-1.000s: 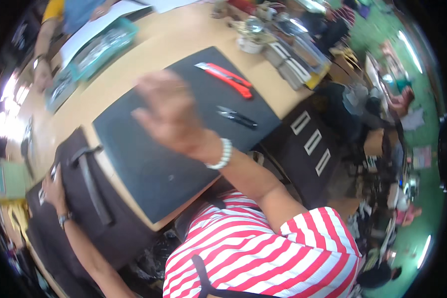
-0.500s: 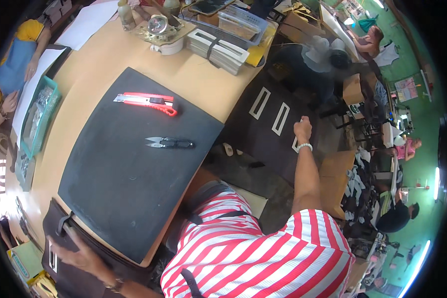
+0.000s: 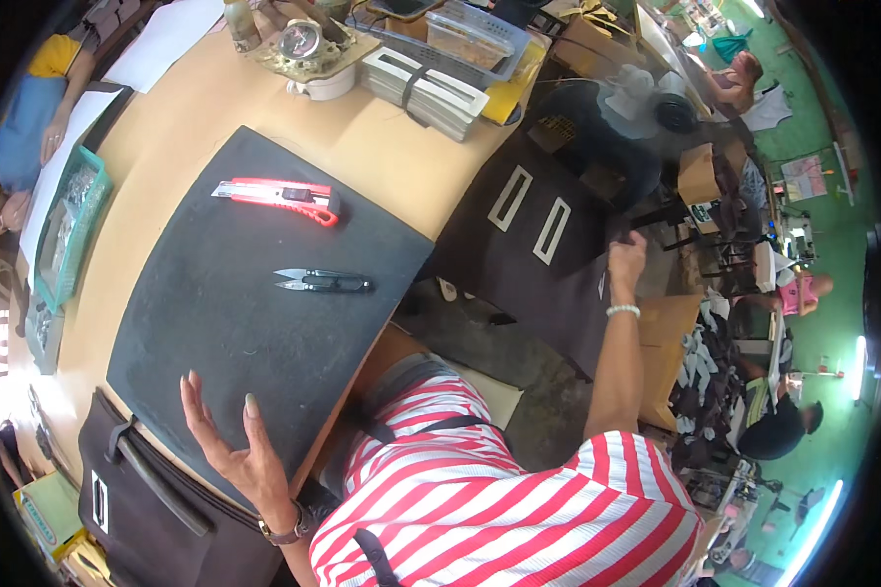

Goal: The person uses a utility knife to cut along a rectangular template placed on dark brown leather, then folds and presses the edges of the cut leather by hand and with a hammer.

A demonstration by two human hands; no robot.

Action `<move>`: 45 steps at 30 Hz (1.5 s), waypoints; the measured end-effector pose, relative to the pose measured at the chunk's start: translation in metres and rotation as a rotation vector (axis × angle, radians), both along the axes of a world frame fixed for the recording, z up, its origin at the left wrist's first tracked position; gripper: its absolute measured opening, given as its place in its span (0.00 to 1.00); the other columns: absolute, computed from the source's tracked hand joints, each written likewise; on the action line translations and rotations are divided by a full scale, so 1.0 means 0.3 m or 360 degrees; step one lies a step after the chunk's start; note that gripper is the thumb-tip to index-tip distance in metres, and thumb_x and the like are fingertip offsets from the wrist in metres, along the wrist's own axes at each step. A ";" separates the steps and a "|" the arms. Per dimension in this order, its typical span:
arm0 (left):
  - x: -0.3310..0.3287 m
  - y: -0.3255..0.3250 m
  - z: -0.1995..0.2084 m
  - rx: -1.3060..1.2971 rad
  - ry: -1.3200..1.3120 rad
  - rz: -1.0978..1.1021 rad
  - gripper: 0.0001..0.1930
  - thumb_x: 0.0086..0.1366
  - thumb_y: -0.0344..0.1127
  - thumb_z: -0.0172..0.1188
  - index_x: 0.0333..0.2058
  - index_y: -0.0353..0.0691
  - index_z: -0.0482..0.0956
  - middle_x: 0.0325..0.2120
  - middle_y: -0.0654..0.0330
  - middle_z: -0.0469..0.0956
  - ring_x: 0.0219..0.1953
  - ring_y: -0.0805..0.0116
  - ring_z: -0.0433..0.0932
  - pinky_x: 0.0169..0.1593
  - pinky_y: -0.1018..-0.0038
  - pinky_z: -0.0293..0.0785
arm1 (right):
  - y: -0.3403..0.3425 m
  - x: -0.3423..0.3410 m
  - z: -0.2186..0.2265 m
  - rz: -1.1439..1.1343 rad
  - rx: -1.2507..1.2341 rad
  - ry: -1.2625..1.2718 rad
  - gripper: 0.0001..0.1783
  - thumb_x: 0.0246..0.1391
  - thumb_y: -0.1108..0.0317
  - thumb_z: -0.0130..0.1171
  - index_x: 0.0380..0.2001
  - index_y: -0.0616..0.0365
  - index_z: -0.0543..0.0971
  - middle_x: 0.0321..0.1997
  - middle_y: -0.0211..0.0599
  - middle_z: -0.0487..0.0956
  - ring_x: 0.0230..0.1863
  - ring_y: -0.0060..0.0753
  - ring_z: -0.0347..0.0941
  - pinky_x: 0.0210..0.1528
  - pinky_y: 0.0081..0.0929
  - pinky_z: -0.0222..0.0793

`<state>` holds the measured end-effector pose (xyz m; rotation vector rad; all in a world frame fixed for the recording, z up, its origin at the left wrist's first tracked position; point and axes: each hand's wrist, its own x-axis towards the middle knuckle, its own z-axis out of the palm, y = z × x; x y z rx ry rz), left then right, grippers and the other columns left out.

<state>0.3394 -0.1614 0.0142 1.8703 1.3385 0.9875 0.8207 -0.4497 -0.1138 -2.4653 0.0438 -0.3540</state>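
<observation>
My right hand [image 3: 626, 266] is closed on the far right edge of a dark brown sheet [image 3: 533, 289], which stretches off the right side of the table and bends near my fingers. White rectangular frames [image 3: 551, 233] lie on that sheet, one partly hidden by my hand. My left hand [image 3: 240, 445], fingers spread and holding nothing, is over the near part of a black mat [image 3: 196, 313]. On the mat are a red utility knife [image 3: 284, 199] with its blade out and a pair of black thread snips [image 3: 323, 281].
Dark brown material [image 3: 157, 533] with a strap handle [image 3: 162, 479] hangs at the table's near left edge. Banded white frames [image 3: 423, 96] and a clear plastic bin [image 3: 475, 44] stand at the back. A teal basket [image 3: 69, 235] sits left, near another person's hands [image 3: 15, 210].
My left hand has moved right and up, from the hanging brown material to over the mat. My right hand has shifted right, and the sheet's edge has moved with it.
</observation>
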 end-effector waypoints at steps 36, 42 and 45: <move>-0.325 0.001 0.043 -0.0785 -0.0587 -0.0214 0.38 0.49 0.31 0.66 0.60 0.36 0.63 0.57 0.53 0.67 0.57 0.63 0.68 0.60 0.67 0.62 | 1.156 -1.210 0.350 0.2412 0.1578 0.1667 0.44 0.50 0.89 0.44 0.68 0.56 0.42 0.44 0.43 0.72 0.37 0.18 0.72 0.38 0.14 0.70; -0.394 -0.062 0.047 -0.0475 -0.0251 -0.0267 0.43 0.41 0.32 0.72 0.59 0.39 0.66 0.57 0.54 0.68 0.58 0.61 0.69 0.58 0.66 0.65 | 1.163 -1.203 0.340 0.2416 0.1490 0.1614 0.43 0.50 0.89 0.45 0.68 0.59 0.42 0.43 0.43 0.72 0.32 0.14 0.70 0.35 0.12 0.69; -0.403 -0.077 0.033 -0.0367 -0.0095 -0.0248 0.43 0.40 0.33 0.74 0.59 0.39 0.66 0.58 0.53 0.68 0.58 0.60 0.68 0.57 0.67 0.66 | 1.163 -1.209 0.342 0.2416 0.1468 0.1600 0.43 0.50 0.89 0.45 0.67 0.60 0.42 0.42 0.44 0.72 0.32 0.14 0.70 0.35 0.12 0.69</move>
